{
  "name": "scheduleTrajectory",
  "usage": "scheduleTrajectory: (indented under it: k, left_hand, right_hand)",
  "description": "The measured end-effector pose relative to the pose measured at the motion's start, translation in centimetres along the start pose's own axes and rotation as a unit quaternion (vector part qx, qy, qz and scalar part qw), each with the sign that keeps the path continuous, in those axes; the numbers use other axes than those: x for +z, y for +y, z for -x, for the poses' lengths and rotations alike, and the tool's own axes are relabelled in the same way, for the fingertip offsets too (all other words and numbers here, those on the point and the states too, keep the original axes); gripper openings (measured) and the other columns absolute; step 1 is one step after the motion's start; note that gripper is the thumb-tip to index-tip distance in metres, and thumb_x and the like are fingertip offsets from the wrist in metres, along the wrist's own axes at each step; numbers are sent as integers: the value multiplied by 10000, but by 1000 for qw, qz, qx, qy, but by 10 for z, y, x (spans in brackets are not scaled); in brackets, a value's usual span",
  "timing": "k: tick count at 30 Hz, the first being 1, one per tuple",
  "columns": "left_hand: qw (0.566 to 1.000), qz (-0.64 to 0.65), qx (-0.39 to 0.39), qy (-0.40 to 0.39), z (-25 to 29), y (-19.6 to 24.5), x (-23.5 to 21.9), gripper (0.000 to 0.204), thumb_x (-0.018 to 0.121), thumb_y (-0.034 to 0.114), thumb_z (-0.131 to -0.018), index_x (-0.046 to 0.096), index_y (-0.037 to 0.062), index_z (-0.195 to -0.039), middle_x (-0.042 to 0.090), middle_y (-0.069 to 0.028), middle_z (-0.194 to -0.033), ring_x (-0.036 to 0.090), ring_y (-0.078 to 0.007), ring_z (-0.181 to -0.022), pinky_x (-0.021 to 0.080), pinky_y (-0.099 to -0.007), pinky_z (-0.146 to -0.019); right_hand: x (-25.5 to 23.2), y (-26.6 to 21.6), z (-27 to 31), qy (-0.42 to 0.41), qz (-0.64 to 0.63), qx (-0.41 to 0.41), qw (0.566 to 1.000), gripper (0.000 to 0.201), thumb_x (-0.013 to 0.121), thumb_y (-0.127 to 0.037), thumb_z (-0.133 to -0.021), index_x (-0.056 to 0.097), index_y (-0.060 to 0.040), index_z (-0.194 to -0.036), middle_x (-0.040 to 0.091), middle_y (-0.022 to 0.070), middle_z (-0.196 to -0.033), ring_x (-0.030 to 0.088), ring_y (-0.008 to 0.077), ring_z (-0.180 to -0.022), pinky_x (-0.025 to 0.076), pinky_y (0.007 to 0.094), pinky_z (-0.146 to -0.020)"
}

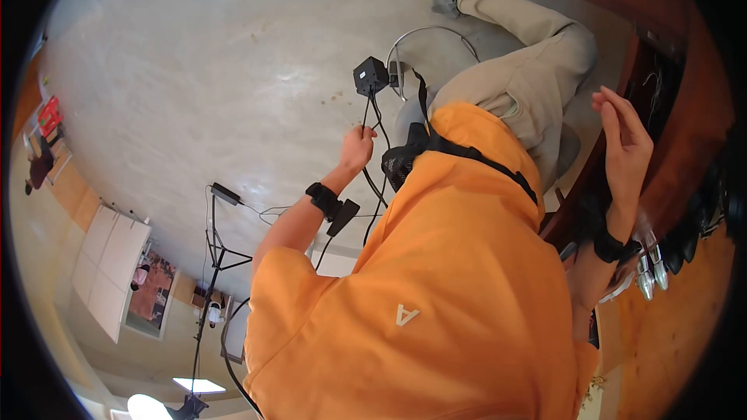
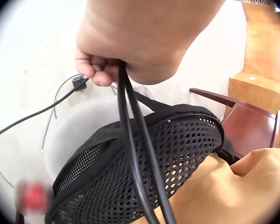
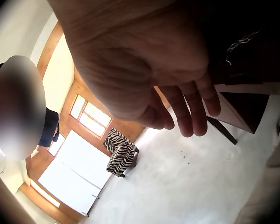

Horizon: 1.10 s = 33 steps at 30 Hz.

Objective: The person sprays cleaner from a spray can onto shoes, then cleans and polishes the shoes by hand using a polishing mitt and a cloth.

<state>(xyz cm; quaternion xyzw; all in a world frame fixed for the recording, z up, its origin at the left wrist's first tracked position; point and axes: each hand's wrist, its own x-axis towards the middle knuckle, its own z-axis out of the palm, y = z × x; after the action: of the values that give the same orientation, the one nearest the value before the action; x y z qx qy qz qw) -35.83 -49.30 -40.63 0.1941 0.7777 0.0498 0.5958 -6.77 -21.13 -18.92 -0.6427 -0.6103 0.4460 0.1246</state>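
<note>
In the head view my left hand (image 1: 358,148) grips black cables (image 1: 366,111) that lead to a black box (image 1: 371,75) beyond it. The left wrist view shows two thick cables (image 2: 133,135) coming out of the curled fingers. They pass in front of a black mesh waist bag (image 2: 182,144) with a zipper, worn against the orange shirt (image 1: 405,264). My right hand (image 1: 626,144) is raised beside a dark red wooden piece of furniture (image 1: 677,148). Its fingers are relaxed and the palm holds nothing, as the right wrist view shows.
A round metal stool frame (image 1: 428,29) stands near the box. On the left are a black tripod stand (image 1: 214,249) and a white panel (image 1: 109,264). Several shiny metal pieces (image 1: 654,268) lie at the right. A zebra-striped chair (image 3: 120,151) stands farther off.
</note>
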Motion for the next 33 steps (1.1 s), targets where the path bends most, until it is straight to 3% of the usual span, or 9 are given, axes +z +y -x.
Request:
scheduleTrajectory:
  k: [5, 7, 9, 11, 13, 17, 26, 29, 33]
  left_hand:
    - [1000, -4, -15, -19, 9, -3, 16, 297, 400, 233, -875, 580, 2, -834, 496, -58, -502, 513, -159, -430, 401, -311, -455]
    - [999, 0, -26, -28, 15, 12, 20, 293, 402, 230, -868, 587, 5, -832, 512, -62, -517, 525, -171, -454, 410, -316, -473]
    - [997, 8, -51, -48, 14, 18, 23, 325, 380, 229, -870, 598, -6, -817, 602, -164, -627, 583, -262, -504, 454, -382, -567]
    - [996, 19, -49, -70, 8, 11, 27, 317, 380, 216, -858, 586, -23, -818, 588, -139, -603, 569, -232, -477, 452, -362, -536]
    - [981, 97, -102, -131, 4, 7, 29, 303, 384, 210, -847, 571, -28, -833, 554, -106, -569, 550, -205, -459, 445, -337, -501]
    - [956, 187, -127, -187, -7, 3, 28, 284, 399, 200, -838, 557, -35, -864, 525, -76, -565, 539, -185, -456, 424, -305, -434]
    - [914, 197, -187, -302, -38, 0, 25, 254, 531, 225, -800, 567, -24, -764, 551, -88, -594, 554, -181, -475, 442, -294, -433]
    - [918, 127, -239, -291, -39, 12, 9, 438, 556, 416, -786, 583, -21, -788, 567, -118, -638, 577, -215, -526, 481, -307, -493]
    - [932, 83, -253, -246, -57, 9, -6, 459, 578, 445, -758, 599, -8, -832, 573, -112, -651, 594, -232, -598, 502, -345, -594]
  right_hand:
    - [-17, -36, 10, 54, 103, -104, 988, 166, 501, -9, -885, 601, 53, -1002, 622, 91, -943, 581, 131, -892, 444, 231, -813]
    - [-22, -48, 16, 181, 149, -127, 964, 177, 473, 16, -886, 591, 74, -1006, 624, 117, -973, 588, 151, -910, 451, 239, -825]
    - [-29, -62, 19, 285, 81, -68, 953, 193, 461, 26, -885, 573, 100, -1023, 619, 145, -1020, 585, 169, -944, 453, 243, -840]
    - [-42, -71, 13, 341, 96, -111, 929, 228, 461, 15, -891, 539, 118, -1078, 596, 160, -1092, 577, 203, -989, 448, 273, -881]
    - [-61, -74, 8, 359, 237, -157, 889, 230, 477, 17, -887, 537, 110, -1088, 581, 153, -1125, 565, 210, -1016, 428, 293, -922]
    - [-66, -56, -5, 351, 243, -174, 887, 246, 504, 14, -878, 536, 93, -1108, 558, 131, -1169, 539, 198, -1057, 400, 303, -957]
    - [-84, -14, -15, 328, 219, -82, 915, 325, 574, -72, -863, 529, 10, -1175, 541, 92, -1200, 511, 147, -1078, 382, 261, -949]
    - [-83, -22, -17, 317, 205, -67, 923, 315, 552, -73, -874, 526, 16, -1176, 553, 105, -1183, 515, 157, -1079, 385, 262, -944]
    - [-72, -22, -23, 328, 220, -85, 915, 307, 498, -95, -901, 517, 43, -1175, 546, 119, -1196, 511, 184, -1097, 375, 273, -953]
